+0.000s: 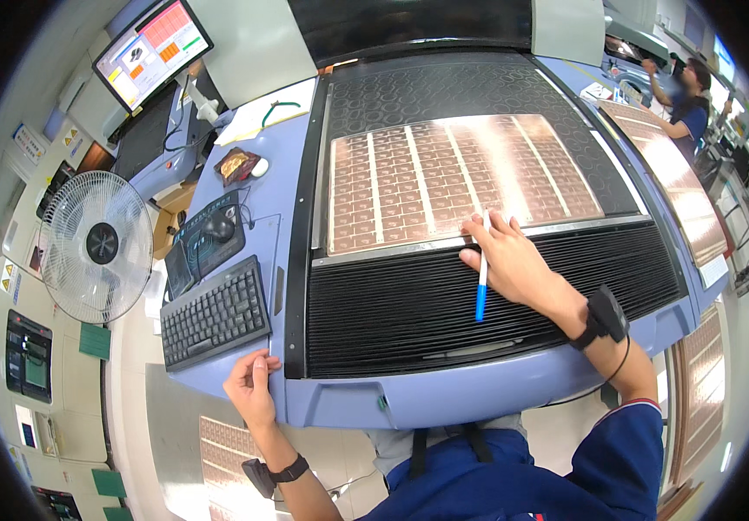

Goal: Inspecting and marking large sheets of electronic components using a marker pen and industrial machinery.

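A copper-coloured panel [444, 178] printed with rows of small rectangles lies flat on the machine's dark patterned bed. At the panel's near edge is my right hand [513, 262], its fingertips on or just over that edge. Between its fingers it holds a white marker pen [482, 276], whose blue-capped end points toward me. My left hand [251, 386] rests by the blue front edge of the machine, just below the keyboard [215, 317]. Its fingers are loosely bent, a little apart, and I see nothing in them.
Black ribbed bellows [479, 291] span the machine's front. A mouse [218, 227] and a small packet [237, 165] lie at left, below a monitor [153, 54]. A fan [96, 246] stands further left. More copper panels [666, 178] lie at right, where another person [692, 108] stands.
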